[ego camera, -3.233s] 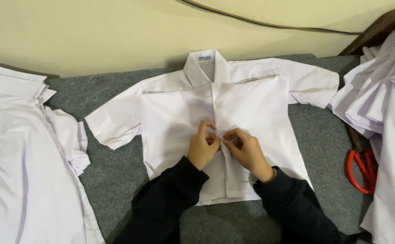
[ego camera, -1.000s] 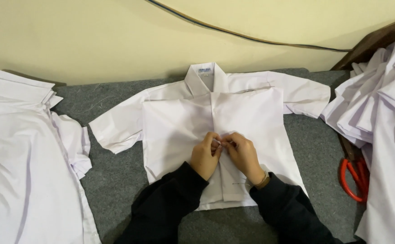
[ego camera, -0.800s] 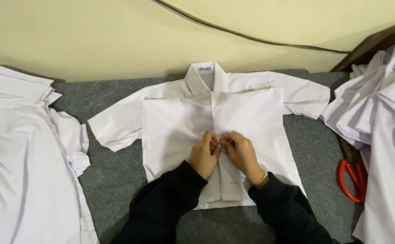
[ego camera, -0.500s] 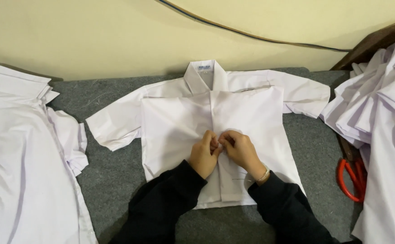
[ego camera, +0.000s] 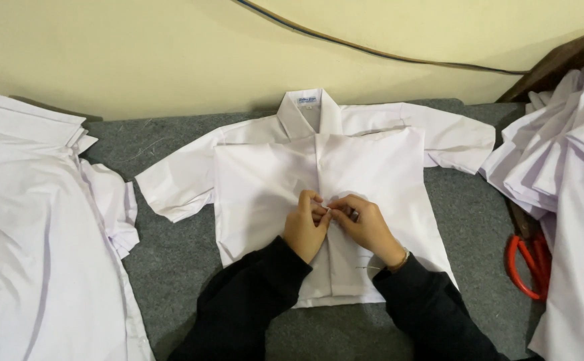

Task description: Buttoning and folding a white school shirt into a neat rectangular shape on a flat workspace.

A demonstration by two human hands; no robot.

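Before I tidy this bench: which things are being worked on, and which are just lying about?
In use: small white short-sleeved shirt spread flat on grey felt table; left hand and right hand pinching its front placket.

Lying about: white shirt pile at left; white shirt stack at right; orange-handled scissors.

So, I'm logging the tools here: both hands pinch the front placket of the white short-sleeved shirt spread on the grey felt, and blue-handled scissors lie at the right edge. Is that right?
Not quite: the head view shows the scissors have red-orange handles, not blue. Otherwise correct: the left hand and right hand pinch the placket of the white short-sleeved shirt on the grey felt.
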